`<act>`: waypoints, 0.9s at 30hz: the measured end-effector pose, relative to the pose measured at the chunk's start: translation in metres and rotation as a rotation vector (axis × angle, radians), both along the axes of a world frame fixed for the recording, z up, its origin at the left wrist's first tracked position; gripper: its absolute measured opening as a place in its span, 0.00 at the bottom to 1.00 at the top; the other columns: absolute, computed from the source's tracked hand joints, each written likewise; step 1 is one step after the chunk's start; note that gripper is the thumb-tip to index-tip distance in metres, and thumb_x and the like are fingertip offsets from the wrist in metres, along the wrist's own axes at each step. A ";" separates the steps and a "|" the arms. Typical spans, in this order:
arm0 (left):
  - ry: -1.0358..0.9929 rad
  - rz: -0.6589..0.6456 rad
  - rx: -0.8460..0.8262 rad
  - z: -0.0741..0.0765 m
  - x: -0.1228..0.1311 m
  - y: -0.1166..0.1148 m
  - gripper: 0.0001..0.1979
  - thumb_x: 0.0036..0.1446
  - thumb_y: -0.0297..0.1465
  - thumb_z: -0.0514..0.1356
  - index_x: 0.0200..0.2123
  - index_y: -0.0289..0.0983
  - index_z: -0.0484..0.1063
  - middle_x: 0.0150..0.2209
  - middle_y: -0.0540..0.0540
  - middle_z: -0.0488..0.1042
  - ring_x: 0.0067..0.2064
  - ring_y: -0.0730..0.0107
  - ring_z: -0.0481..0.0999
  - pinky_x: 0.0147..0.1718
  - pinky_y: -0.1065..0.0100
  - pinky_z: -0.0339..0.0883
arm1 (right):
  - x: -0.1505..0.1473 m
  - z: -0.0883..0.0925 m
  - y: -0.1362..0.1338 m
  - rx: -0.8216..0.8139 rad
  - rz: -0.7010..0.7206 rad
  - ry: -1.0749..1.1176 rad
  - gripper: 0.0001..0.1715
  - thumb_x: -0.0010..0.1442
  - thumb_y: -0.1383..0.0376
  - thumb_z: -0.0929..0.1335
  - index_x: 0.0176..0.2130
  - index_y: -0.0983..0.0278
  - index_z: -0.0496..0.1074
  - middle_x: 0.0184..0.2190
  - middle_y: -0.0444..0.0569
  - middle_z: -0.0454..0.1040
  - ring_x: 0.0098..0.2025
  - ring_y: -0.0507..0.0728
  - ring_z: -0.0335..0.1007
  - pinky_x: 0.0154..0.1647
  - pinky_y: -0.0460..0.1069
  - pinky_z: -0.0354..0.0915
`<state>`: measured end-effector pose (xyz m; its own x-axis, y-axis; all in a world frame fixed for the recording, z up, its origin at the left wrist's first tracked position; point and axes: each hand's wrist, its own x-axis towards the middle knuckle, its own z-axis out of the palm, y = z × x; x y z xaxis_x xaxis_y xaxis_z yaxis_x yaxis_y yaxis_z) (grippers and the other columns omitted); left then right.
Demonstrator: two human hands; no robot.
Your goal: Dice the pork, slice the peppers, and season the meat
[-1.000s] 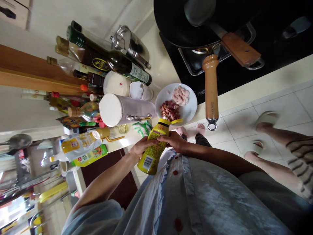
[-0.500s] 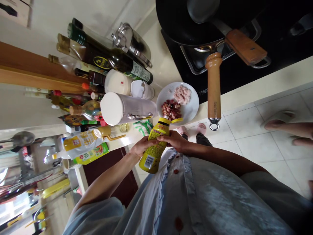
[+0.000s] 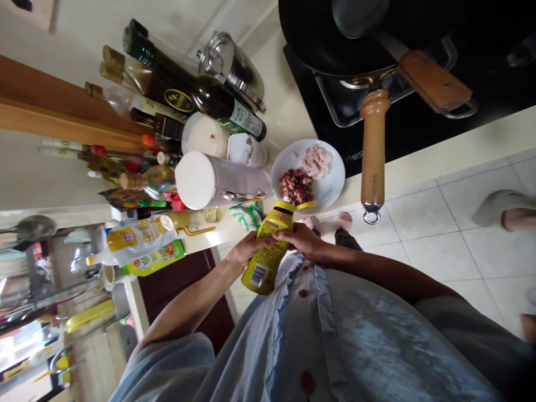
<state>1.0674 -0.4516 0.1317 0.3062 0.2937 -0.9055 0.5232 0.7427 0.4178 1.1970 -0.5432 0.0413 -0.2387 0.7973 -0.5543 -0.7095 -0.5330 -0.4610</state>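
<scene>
Both my left hand [image 3: 248,248] and my right hand [image 3: 305,239] are wrapped round a yellow squeeze bottle [image 3: 268,254]. The bottle is tilted, with its neck pointing at a white plate [image 3: 333,187]. Its yellow flip cap [image 3: 306,205] hangs open beside the neck, over the near rim of the plate. Dark reddish meat pieces [image 3: 295,187] lie on the plate close to the bottle's mouth. A separate heap of pale pink meat [image 3: 316,161] lies farther along. Whether anything flows from the mouth I cannot tell.
A black wok [image 3: 305,44] with a wooden handle [image 3: 373,148] sits on the stove, a spatula [image 3: 435,81] resting across it. Left of the plate stand a lidded plastic jug [image 3: 226,181], a dark green bottle [image 3: 205,97] and several seasoning bottles. Another person's foot [image 3: 519,218] shows on the tiled floor.
The view has shifted slightly, moving counter items a little. Both hands keep the bottle tilted over the plate much as before. The other person's legs on the right have moved toward the frame edge.
</scene>
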 end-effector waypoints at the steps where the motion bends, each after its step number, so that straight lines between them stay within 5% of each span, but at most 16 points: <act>1: 0.001 0.004 -0.006 0.000 0.001 0.000 0.22 0.36 0.31 0.72 0.36 0.27 0.76 0.29 0.41 0.78 0.27 0.65 0.76 0.30 0.66 0.68 | 0.000 0.000 0.000 -0.001 -0.001 0.002 0.25 0.44 0.55 0.76 0.38 0.67 0.76 0.33 0.50 0.78 0.31 0.54 0.72 0.29 0.47 0.64; 27: -0.010 -0.007 -0.048 -0.002 0.003 0.002 0.20 0.38 0.29 0.70 0.37 0.26 0.75 0.32 0.38 0.79 0.28 0.64 0.77 0.31 0.65 0.68 | 0.001 -0.003 0.001 -0.029 0.002 -0.036 0.22 0.43 0.56 0.76 0.35 0.67 0.75 0.30 0.49 0.77 0.27 0.52 0.69 0.26 0.47 0.62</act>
